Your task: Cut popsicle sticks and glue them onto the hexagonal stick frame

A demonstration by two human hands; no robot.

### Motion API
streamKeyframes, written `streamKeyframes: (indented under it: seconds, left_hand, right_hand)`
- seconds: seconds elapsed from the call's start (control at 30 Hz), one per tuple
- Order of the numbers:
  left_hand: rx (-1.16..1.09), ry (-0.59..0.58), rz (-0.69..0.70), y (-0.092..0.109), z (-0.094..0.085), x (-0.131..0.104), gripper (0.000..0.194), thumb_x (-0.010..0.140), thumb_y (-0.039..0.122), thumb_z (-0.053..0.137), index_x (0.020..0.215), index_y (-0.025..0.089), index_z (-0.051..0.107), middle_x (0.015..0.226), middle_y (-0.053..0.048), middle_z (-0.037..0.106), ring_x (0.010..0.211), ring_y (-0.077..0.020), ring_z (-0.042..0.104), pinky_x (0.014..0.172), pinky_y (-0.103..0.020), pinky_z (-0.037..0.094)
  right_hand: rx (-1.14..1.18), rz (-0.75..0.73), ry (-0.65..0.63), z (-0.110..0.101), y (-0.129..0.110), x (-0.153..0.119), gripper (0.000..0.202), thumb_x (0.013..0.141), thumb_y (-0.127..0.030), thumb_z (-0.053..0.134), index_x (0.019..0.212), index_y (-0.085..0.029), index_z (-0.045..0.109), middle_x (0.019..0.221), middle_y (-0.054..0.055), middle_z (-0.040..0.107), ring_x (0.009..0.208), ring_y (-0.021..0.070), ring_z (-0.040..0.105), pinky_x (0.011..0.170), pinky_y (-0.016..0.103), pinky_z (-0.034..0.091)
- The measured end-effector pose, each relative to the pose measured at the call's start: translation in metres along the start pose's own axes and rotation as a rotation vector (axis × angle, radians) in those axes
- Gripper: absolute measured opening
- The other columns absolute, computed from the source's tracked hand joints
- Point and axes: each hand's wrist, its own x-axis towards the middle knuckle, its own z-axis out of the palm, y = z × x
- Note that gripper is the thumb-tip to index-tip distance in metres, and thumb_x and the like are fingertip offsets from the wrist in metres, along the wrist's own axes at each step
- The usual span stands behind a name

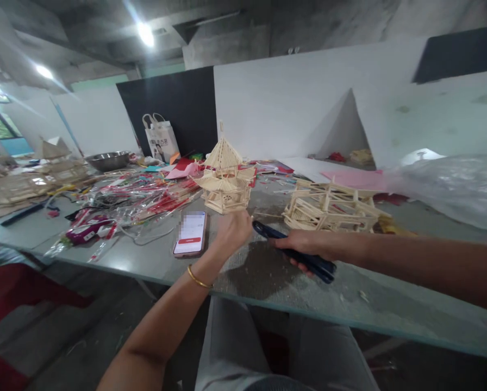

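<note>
My right hand (303, 250) is wrapped round a dark blue long-handled tool (319, 266), whose rounded head points left; its exact kind is not clear. My left hand (233, 233), with a gold bangle on the wrist, is closed in a pinch near that head. A tiny pale tip shows at its fingers, too small to name. Just behind the left hand stands a pagoda model (225, 190) of pale wooden sticks with a pointed roof. Beyond my right hand lies an open stick frame (333, 206). A phone (190, 233) with a lit screen lies left of my left hand.
Plastic-wrapped red sticks (162, 198) and a purple packet (88, 231) spread over the table's left side. A metal bowl (108, 160) and a white bag (161, 138) stand behind. Clear plastic sheeting (451, 182) bulges at right. A red stool (19, 304) is at lower left.
</note>
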Motion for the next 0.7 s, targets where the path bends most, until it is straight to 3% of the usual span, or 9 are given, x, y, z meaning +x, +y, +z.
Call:
streamKeyframes:
  seconds: [0.07,0.13,0.2,0.27,0.43,0.57,0.63,0.7]
  left_hand:
    - [-0.317,-0.029,-0.096,0.000,-0.012,0.003,0.025,0.086,0.026,0.044,0.077,0.013,0.063,0.070,-0.007,0.066,0.067,-0.0164,0.062,0.063,-0.027,0.046]
    - [-0.796,-0.111,-0.208,0.000,-0.021,0.004,0.020,0.083,0.028,0.051,0.077,0.013,0.061,0.067,-0.003,0.064,0.058,-0.0111,0.060,0.059,-0.023,0.045]
    - [-1.160,-0.186,-0.264,0.000,-0.025,0.004,0.018,0.079,0.031,0.058,0.077,0.013,0.061,0.067,-0.001,0.063,0.056,-0.0091,0.059,0.059,-0.021,0.045]
    - [-1.333,-0.218,-0.263,-0.001,-0.024,0.004,0.022,0.073,0.034,0.067,0.076,0.013,0.062,0.069,-0.001,0.063,0.060,-0.0087,0.059,0.061,-0.020,0.045]
    - [-1.343,-0.186,-0.209,0.002,-0.017,0.001,0.034,0.062,0.042,0.075,0.072,0.012,0.062,0.064,0.002,0.056,0.056,-0.0052,0.048,0.053,-0.017,0.036]
    - [-1.168,-0.243,-0.130,0.023,-0.033,0.012,0.035,0.063,0.044,0.073,0.070,0.012,0.062,0.061,0.002,0.054,0.053,-0.0054,0.043,0.052,-0.019,0.034]
    - [-1.081,-0.276,-0.005,0.044,-0.049,0.027,0.033,0.065,0.043,0.072,0.073,0.012,0.063,0.063,0.001,0.056,0.057,-0.0065,0.046,0.056,-0.020,0.037]
    - [-0.938,-0.267,0.159,0.070,-0.065,0.047,0.028,0.068,0.040,0.069,0.073,0.013,0.064,0.063,0.001,0.057,0.057,-0.0068,0.046,0.058,-0.021,0.038]
  right_hand:
    - [-0.162,-0.052,0.043,0.000,-0.006,-0.003,0.041,0.089,-0.047,0.042,0.062,-0.018,0.050,0.054,0.003,0.056,0.044,0.0145,0.056,0.045,0.028,0.048]
    - [-0.321,-0.147,0.147,0.004,-0.011,-0.005,0.031,0.084,-0.045,0.051,0.070,-0.017,0.056,0.069,0.008,0.063,0.064,0.0203,0.064,0.058,0.031,0.050]
    - [-0.460,-0.243,0.285,0.012,-0.015,-0.003,0.029,0.079,-0.043,0.060,0.086,-0.015,0.061,0.092,0.015,0.066,0.088,0.0273,0.064,0.073,0.035,0.049]
    - [-0.567,-0.308,0.417,0.023,-0.017,0.001,0.039,0.078,-0.042,0.062,0.100,-0.010,0.061,0.108,0.021,0.062,0.102,0.0327,0.059,0.082,0.039,0.046]
    - [-0.671,-0.403,0.589,0.043,-0.017,0.012,0.054,0.084,-0.051,0.051,0.105,-0.003,0.062,0.108,0.026,0.061,0.105,0.0376,0.054,0.084,0.047,0.042]
    - [-0.697,-0.501,0.640,0.049,-0.007,0.000,0.068,0.077,-0.063,0.054,0.115,-0.007,0.058,0.121,0.024,0.058,0.113,0.0356,0.049,0.095,0.051,0.036]
    - [-0.701,-0.665,0.668,0.049,0.005,-0.018,0.066,0.076,-0.063,0.054,0.114,-0.009,0.059,0.122,0.021,0.057,0.113,0.0340,0.049,0.095,0.049,0.036]
    - [-0.685,-0.940,0.680,0.044,0.024,-0.041,0.046,0.085,-0.053,0.048,0.102,-0.013,0.064,0.103,0.014,0.066,0.098,0.0274,0.057,0.087,0.043,0.042]
